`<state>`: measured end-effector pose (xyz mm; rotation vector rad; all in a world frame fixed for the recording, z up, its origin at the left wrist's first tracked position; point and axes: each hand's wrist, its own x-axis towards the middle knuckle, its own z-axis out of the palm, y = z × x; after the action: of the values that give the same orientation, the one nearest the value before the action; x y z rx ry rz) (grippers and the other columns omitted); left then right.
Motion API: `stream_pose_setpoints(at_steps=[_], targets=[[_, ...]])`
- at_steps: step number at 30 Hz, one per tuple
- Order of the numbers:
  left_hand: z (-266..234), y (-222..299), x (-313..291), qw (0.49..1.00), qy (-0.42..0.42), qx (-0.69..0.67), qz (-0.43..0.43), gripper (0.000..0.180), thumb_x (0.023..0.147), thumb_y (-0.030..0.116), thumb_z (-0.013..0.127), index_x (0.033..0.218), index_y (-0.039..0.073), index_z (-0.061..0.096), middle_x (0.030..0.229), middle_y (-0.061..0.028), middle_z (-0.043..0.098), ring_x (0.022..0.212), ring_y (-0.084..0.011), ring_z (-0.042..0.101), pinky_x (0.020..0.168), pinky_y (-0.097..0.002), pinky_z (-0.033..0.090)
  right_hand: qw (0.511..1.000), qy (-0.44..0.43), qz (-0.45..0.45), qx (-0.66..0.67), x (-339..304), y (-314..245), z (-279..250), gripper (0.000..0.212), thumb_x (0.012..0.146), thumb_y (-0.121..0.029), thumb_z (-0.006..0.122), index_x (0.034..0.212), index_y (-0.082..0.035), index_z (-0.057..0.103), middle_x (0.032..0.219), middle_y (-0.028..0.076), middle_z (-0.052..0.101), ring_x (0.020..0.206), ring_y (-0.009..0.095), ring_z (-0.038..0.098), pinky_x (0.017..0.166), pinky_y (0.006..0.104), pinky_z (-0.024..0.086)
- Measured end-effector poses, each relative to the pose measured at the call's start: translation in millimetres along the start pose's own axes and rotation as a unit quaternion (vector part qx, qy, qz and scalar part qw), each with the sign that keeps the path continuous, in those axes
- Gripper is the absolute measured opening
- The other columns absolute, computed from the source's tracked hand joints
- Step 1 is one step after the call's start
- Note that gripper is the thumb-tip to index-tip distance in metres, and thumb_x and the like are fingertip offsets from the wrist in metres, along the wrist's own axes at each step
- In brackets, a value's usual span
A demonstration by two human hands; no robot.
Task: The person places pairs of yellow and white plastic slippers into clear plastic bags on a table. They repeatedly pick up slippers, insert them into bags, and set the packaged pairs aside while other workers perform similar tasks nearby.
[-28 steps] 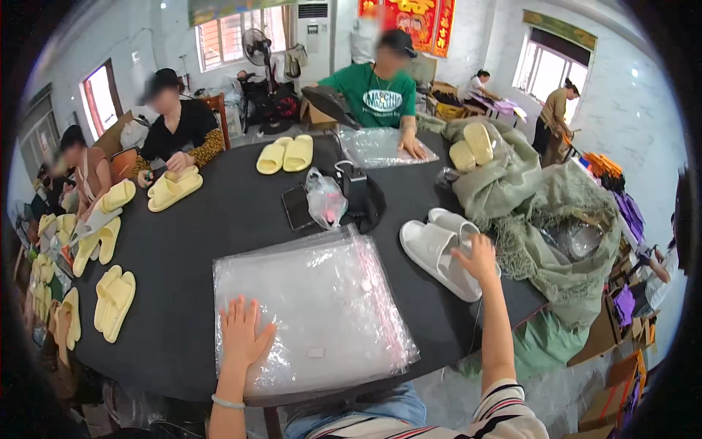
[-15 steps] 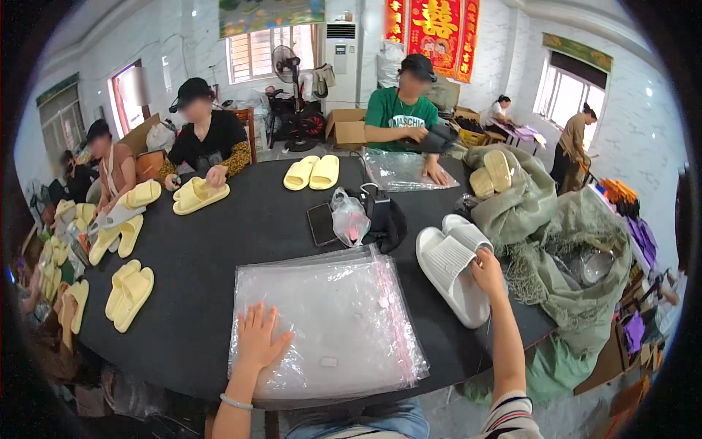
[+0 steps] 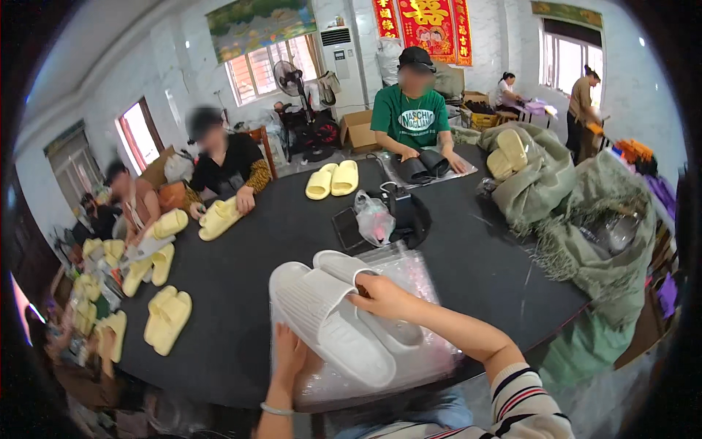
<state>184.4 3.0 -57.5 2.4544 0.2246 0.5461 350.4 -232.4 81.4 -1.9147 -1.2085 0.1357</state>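
Observation:
My right hand point(image 3: 386, 298) grips a pair of white slide slippers point(image 3: 330, 311) by the inner edges of their straps. The two slippers lie side by side, slanted, over a stack of clear plastic bags point(image 3: 322, 391). Whether they touch the bags I cannot tell. Just left of the nearer slipper, my left hand point(image 3: 289, 355) rests on the bags with its fingers stretched out, partly covered by the slipper's edge. The slippers hide much of the stack.
Pale yellow slippers point(image 3: 168, 320) stand along the dark table point(image 3: 241, 293)'s left side, with another pair at the far edge. A phone point(image 3: 351, 228) and a small plastic bag point(image 3: 374, 219) lie ahead. Green sacks point(image 3: 537, 179) bulk at right. Co-workers handle slippers across the table.
My right hand has carried the white slippers leftward from the table's right side to over the bags. The view has turned slightly. Opposite, a co-worker's dark slippers are now on a clear bag.

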Motion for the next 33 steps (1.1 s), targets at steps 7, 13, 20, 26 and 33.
stream_pose_setpoints(at_steps=[7, 13, 20, 26, 33], targets=[[18, -48, 6, 0.924, 0.095, -0.336, -0.156, 0.049, 0.101, 0.024, 0.042, 0.139, -0.006, 0.038, 0.146, -0.0221, 0.037, 0.136, -0.035, 0.034, 0.115, -0.0435, 0.021, 0.987, -0.02, -0.006, 0.156, 5, 85, 48, 0.03, 0.092, -0.024, 0.065, 0.112, -0.002, 0.061, 0.08, 0.006, 0.066, 0.072, 0.011, 0.063, 0.065, 0.0287, 0.051], [16, -42, 4, 0.903, 0.123, -0.374, -0.17, 0.051, 0.098, 0.019, 0.05, 0.14, -0.005, 0.036, 0.146, -0.0221, 0.037, 0.135, -0.0325, 0.037, 0.113, -0.0415, 0.027, 0.952, 0.244, -0.003, 0.186, 0, 141, 32, 0.018, 0.086, -0.016, 0.066, 0.099, -0.004, 0.07, 0.088, 0.01, 0.069, 0.077, 0.016, 0.063, 0.068, 0.0293, 0.05], [-31, 49, -8, 0.985, 0.132, 0.074, 0.088, 0.041, 0.089, 0.014, 0.062, 0.127, -0.001, 0.054, 0.121, -0.0206, 0.058, 0.112, -0.0351, 0.055, 0.098, -0.0429, 0.042, 0.989, 0.124, 0.034, 0.069, -13, 166, 39, 0.019, 0.083, -0.012, 0.062, 0.099, -0.004, 0.07, 0.092, 0.013, 0.069, 0.082, 0.023, 0.066, 0.074, 0.0336, 0.051], [5, 132, 14, 0.977, -0.039, 0.181, 0.108, 0.039, 0.091, 0.031, 0.061, 0.123, 0.009, 0.061, 0.093, -0.0217, 0.062, 0.087, -0.039, 0.06, 0.08, -0.0414, 0.049, 0.988, 0.116, 0.046, 0.089, -14, 172, 39, 0.019, 0.082, -0.009, 0.061, 0.098, -0.003, 0.071, 0.094, 0.016, 0.068, 0.08, 0.027, 0.067, 0.073, 0.0346, 0.052], [28, 125, 51, 0.951, -0.027, 0.304, -0.04, 0.045, 0.088, 0.048, 0.058, 0.117, 0.013, 0.064, 0.087, -0.0191, 0.062, 0.085, -0.0348, 0.063, 0.076, -0.0462, 0.051, 0.987, 0.12, 0.051, 0.094, -11, 174, 40, 0.016, 0.082, -0.007, 0.064, 0.096, -0.003, 0.072, 0.091, 0.015, 0.069, 0.076, 0.024, 0.067, 0.07, 0.0323, 0.053]])
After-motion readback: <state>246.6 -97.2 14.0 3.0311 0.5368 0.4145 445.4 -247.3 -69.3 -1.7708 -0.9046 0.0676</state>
